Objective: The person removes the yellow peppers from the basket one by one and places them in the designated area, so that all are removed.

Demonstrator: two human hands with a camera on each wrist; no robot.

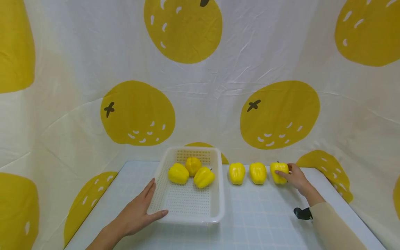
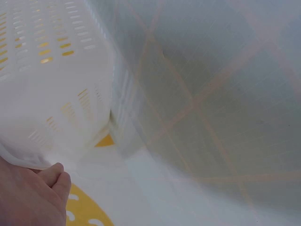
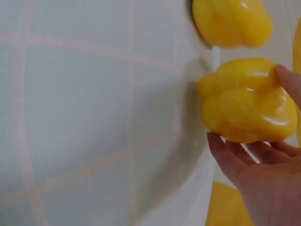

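At the far right of the row, my right hand grips a yellow bell pepper from its right side. In the right wrist view the thumb lies on one side of this bell pepper and the fingers on the other. My left hand rests against the front left corner of a white perforated basket, fingers along its left side, thumb at the front rim. Inside the basket's back half sit three yellow bell peppers, the left one, back one and right one.
Two more yellow bell peppers, a left one and a right one, stand between the basket and my right hand. A pale checked cloth covers the table. Behind it hangs a white curtain printed with big yellow fruit.
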